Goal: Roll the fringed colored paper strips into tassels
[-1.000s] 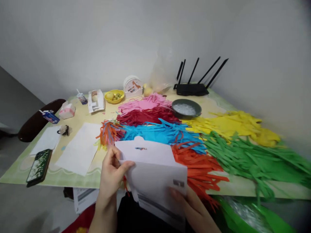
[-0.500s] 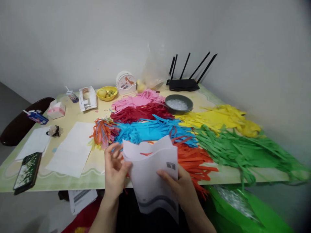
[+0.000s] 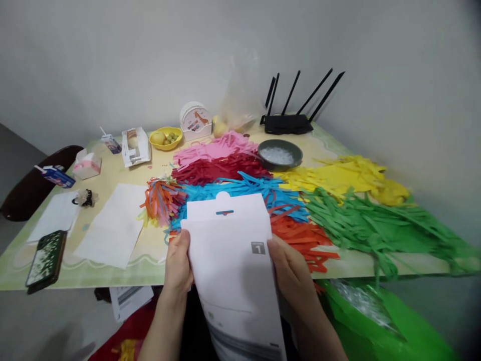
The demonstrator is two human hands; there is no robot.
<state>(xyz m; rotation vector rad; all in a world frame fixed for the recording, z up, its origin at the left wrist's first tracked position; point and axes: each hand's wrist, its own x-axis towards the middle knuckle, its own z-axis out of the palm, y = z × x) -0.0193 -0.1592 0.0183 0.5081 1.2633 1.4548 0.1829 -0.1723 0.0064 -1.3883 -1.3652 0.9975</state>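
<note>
I hold a white paper package (image 3: 231,255) with a hang tab at its top upright in front of me, over the table's near edge. My left hand (image 3: 179,263) grips its left edge, fingers curled behind it. On the right edge my right hand (image 3: 291,271) is closed, thumb on the front near a small grey "1" mark (image 3: 257,247). Behind the package lie piles of cut paper strips: blue (image 3: 240,193), orange-red (image 3: 300,235), dark red (image 3: 218,170), pink (image 3: 218,148), yellow (image 3: 345,178) and green (image 3: 379,220).
The pale yellow-green table (image 3: 154,243) also carries white sheets (image 3: 112,225), a phone (image 3: 45,258), a grey bowl (image 3: 280,154), a black router (image 3: 289,123), a yellow fruit bowl (image 3: 165,138) and small cartons. A green bag (image 3: 379,321) sits below the table's right.
Both hands turned the package from tilted and bent to upright and flat. My right hand shifted from the lower part to the right edge; my left closed on the left edge.
</note>
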